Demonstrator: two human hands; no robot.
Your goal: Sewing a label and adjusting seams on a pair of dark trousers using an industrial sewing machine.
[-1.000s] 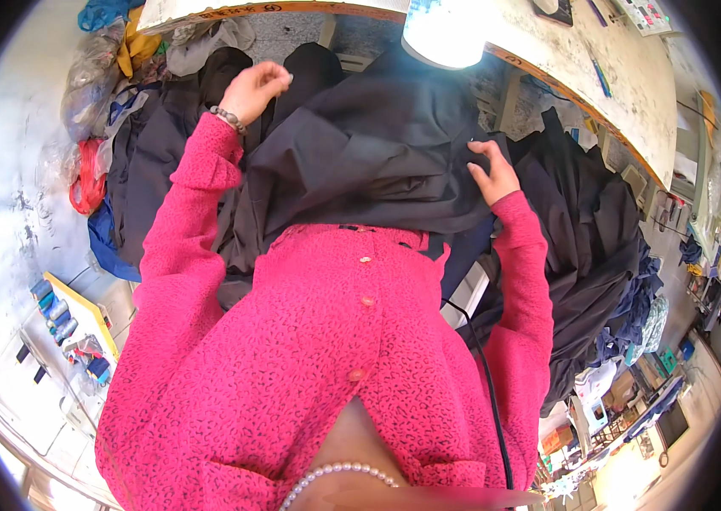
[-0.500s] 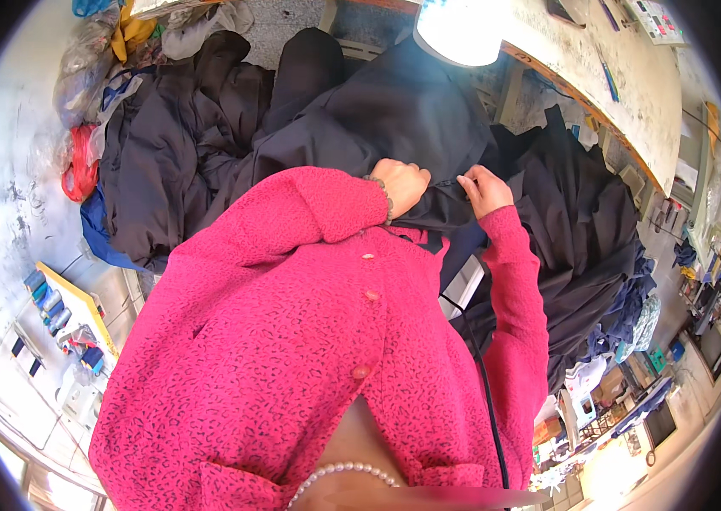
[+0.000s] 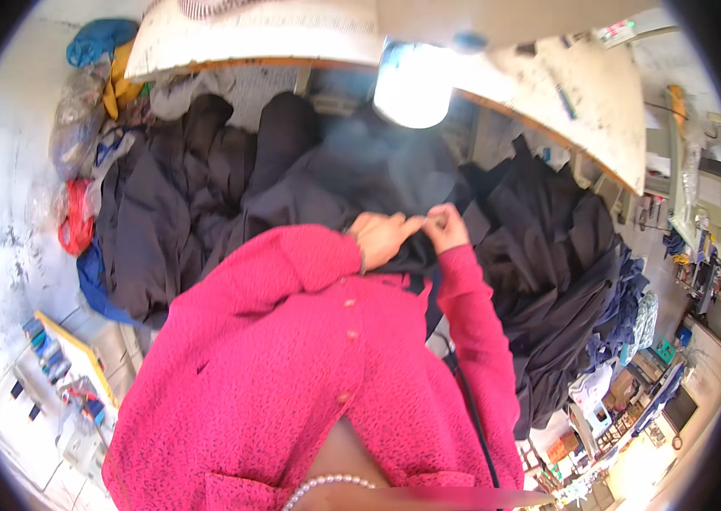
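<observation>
A large dark navy garment (image 3: 352,183) lies spread over my lap and the heap in front of me. My left hand (image 3: 382,238) and my right hand (image 3: 446,226) meet close to my chest, fingertips touching, both pinching the near edge of this dark cloth. Both arms are in bright pink sleeves, the left one folded across my front. What lies between the fingertips is too small to make out.
More dark garments (image 3: 565,255) are piled to the right and left (image 3: 165,213). A worn pale table (image 3: 548,77) curves across the top with a bright lamp (image 3: 412,85) under it. Coloured bags (image 3: 80,213) lie far left, a small shelf of items (image 3: 62,383) lower left.
My hands were apart and flat on the spread cloth a second ago. Both have since drawn in toward my chest and closed together on the cloth's near edge.
</observation>
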